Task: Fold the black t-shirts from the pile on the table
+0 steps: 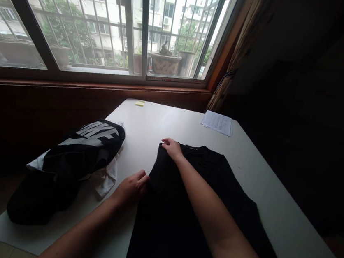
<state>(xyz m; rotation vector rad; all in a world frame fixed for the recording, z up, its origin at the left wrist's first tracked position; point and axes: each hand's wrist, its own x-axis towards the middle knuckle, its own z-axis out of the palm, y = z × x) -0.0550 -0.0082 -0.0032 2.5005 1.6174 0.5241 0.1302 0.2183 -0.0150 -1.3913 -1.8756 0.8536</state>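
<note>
A black garment [180,221] lies spread on the white table [157,121], its neckline at the far end. My left hand [132,186] is closed on the garment's left edge, with the fingertips pinching the cloth. Farther up, my right hand [171,147] reaches across to the upper left corner of the same garment. Its fingers are bent over the cloth there, thumb and fingertips gripping the corner. My right forearm crosses above the garment and hides part of it.
At the left, a pile of black and white clothes [85,148] with grey lettering hangs partly over the table edge. Papers [218,122] lie at the far right corner, a yellow note [139,103] at the far left. A barred window stands behind.
</note>
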